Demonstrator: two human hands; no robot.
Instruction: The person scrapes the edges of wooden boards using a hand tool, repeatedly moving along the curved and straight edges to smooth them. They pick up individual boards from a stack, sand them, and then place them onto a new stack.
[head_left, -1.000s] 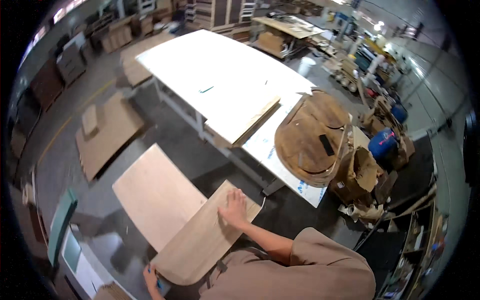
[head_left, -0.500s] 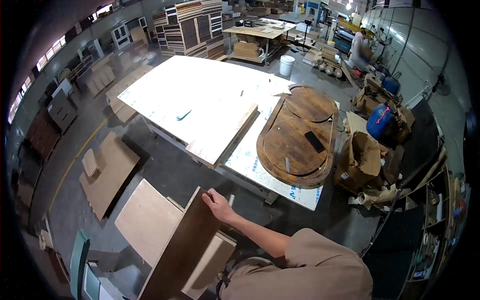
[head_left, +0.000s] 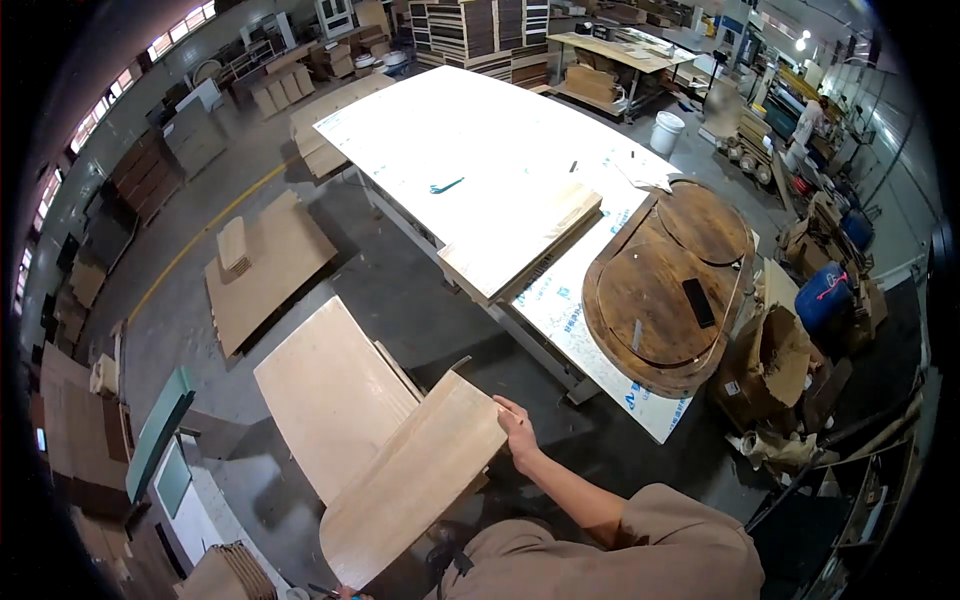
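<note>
While the right hand [head_left: 518,432] grips the panel's [head_left: 415,490] top right edge, fingers curled on it, keep the panel tilted and clear of the stack [head_left: 335,395] just behind. Left hand barely shows at the panel's bottom edge; can't tell its grip. Worktable [head_left: 470,150] stands well apart.

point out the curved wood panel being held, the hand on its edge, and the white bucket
curved wood panel [head_left: 415,490]: head view, middle of its face
right hand [head_left: 520,435]: head view, back of hand
white bucket [head_left: 665,132]: head view, its side wall
</note>
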